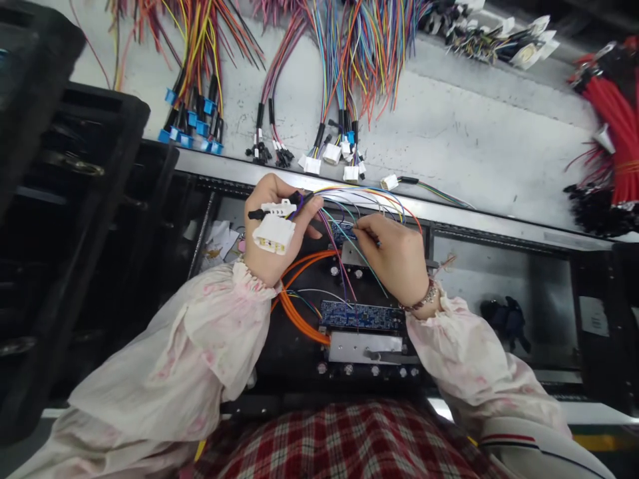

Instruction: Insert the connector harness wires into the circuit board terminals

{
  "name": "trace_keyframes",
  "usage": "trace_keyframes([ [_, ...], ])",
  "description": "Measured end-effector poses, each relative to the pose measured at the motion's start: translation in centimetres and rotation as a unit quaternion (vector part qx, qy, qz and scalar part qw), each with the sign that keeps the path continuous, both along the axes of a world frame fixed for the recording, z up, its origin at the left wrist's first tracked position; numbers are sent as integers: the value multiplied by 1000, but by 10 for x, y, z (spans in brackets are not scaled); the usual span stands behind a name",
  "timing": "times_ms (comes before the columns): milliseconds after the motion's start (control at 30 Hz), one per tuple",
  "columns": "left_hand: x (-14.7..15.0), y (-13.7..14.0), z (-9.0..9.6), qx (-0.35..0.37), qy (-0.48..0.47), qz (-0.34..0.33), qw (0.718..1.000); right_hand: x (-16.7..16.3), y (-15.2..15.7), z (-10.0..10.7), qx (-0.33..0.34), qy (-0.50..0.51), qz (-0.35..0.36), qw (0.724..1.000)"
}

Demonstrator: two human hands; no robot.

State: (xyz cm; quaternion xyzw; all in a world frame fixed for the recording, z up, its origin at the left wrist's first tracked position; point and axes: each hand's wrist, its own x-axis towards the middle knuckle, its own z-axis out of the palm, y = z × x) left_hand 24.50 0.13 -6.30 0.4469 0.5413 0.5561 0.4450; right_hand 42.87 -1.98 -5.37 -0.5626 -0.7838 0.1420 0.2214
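My left hand [277, 219] is closed around the black-sleeved neck of a wire harness. The harness's white connector [273, 234] lies over the back of that hand, and its coloured wires fan out to the right. My right hand [392, 256] has thumb and finger pinched at the ends of the wires, above the rear blue circuit board [342, 233]; what sits between those fingertips is too small to make out fully, though it looks like a wire. Below both hands is a front blue circuit board [362, 316] with a metal block [366, 348] before it.
Bundles of wire harnesses with blue connectors [192, 126] and white connectors [332, 154] lie on the shelf behind. A single harness [389, 181] rests at its edge. Orange cables [294, 313] curve left of the boards. Black bins [94, 153] stand left; red wires [616, 133] are far right.
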Motion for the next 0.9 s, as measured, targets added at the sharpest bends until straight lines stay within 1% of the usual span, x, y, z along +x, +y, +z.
trace_keyframes([
  [133, 1, 1, -1, 19, -24, 8, 999, 0, 1, -3, -1, 2, -3, 1000],
  [300, 1, 1, -1, 13, -16, 1, 1000, -1, 2, -4, -8, -8, -3, 1000],
  [367, 0, 1, -1, 13, -14, -2, 1000, -3, -1, 1, 10, -24, -19, 999],
  [433, 0, 1, -2, 16, -14, -7, 1000, -5, -6, 8, 23, -56, -17, 998],
  [567, 0, 2, -4, 29, -5, 1, 1000, 3, -16, 23, 3, -123, 22, 992],
  [633, 0, 3, -5, 33, -4, 0, 999, 14, -19, 26, 5, -130, -1, 991],
  [700, 0, 4, -6, 35, -6, -7, 999, 25, -19, 25, 23, -122, -40, 991],
  [767, 0, 4, -6, 34, -10, -10, 999, 31, -17, 20, 51, -93, -64, 992],
  [833, 0, 3, -5, 31, -11, -6, 999, 30, -13, 13, 70, -55, -61, 994],
  [900, 0, 3, -5, 21, 0, -2, 1000, 26, -8, 6, 61, -28, -52, 996],
])
